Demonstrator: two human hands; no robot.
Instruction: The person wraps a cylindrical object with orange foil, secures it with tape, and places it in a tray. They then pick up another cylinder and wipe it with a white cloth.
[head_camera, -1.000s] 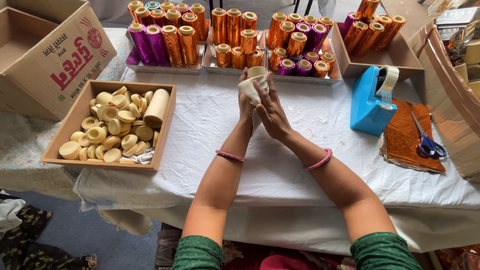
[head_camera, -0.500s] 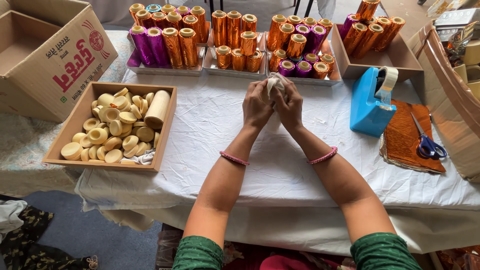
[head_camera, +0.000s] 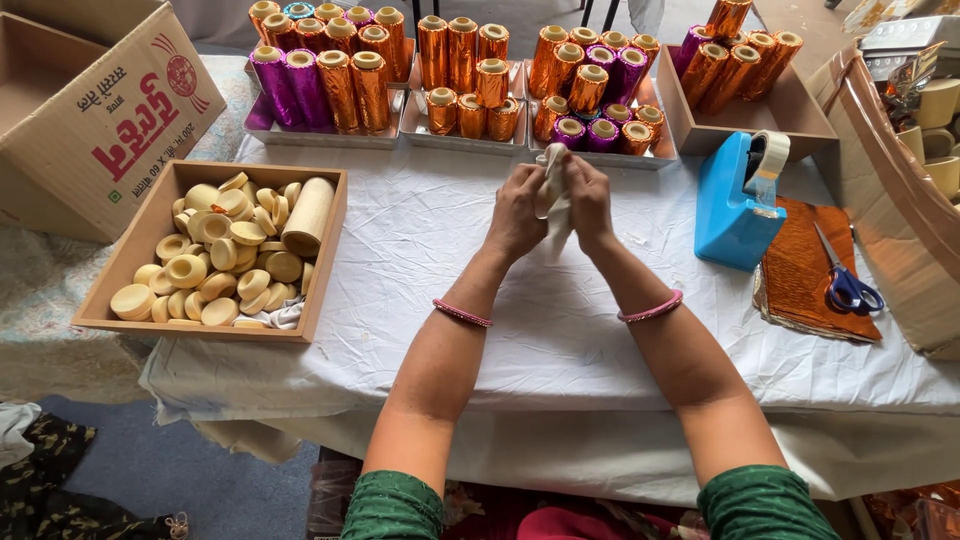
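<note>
My left hand (head_camera: 515, 212) and my right hand (head_camera: 589, 203) are pressed together over the middle of the white-covered table (head_camera: 420, 300), both closed around a small pale spool wrapped in a white cloth (head_camera: 555, 200). The spool itself is mostly hidden by the cloth and my fingers. Each wrist carries a pink bangle. A wooden tray (head_camera: 155, 215) with several bare cream-coloured spools (head_camera: 225, 255) lies to the left of my hands.
Trays of orange and purple foil-wrapped spools (head_camera: 470, 70) line the far edge. A blue tape dispenser (head_camera: 735, 205) stands at right, beside orange foil sheets (head_camera: 800, 275) with blue scissors (head_camera: 845, 285). A cardboard box (head_camera: 100, 120) sits at far left.
My hands moved slightly right and away from me with the spool. The cloth now covers more of the spool as both hands wrap around it.
</note>
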